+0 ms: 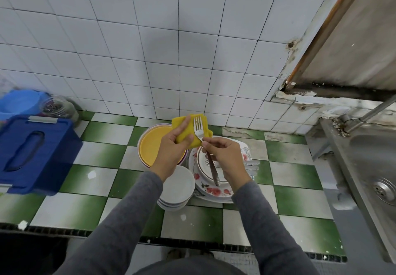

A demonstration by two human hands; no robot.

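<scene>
At the centre of the frame, above the stacked crockery, both hands work on one fork (198, 129). The left hand (171, 150) has its fingers curled round a folded yellow cloth (206, 128), with the thumb across the front, so the cloth forms a pad behind the tines. The right hand (227, 159) pinches the fork at its neck between thumb and fingers. The dark handle runs down past the palm, and the tines point up against the cloth. Held this way the head is probably being wiped dry, with the grip low enough to turn it.

The dishes sit directly below, within easy reach on the green-and-white tiled bench (96, 152). A stack of yellow plates (154, 146) lies left of centre, and a pile of white bowls (177, 187) sits nested below it. A floral plate (212, 191) carries a smaller brown-rimmed plate (203, 167). More cutlery (250, 165) lies at the floral plate's right edge, likely waiting its turn.

At the left edge stands a blue box (32, 152) with its lid shut, so its contents are hidden. Above it are a glass jar (57, 107) of something dark, too blurred to name, and a blue basin (19, 101). At the right edge, the steel sink (364, 146) shows its drain (383, 190).
</scene>
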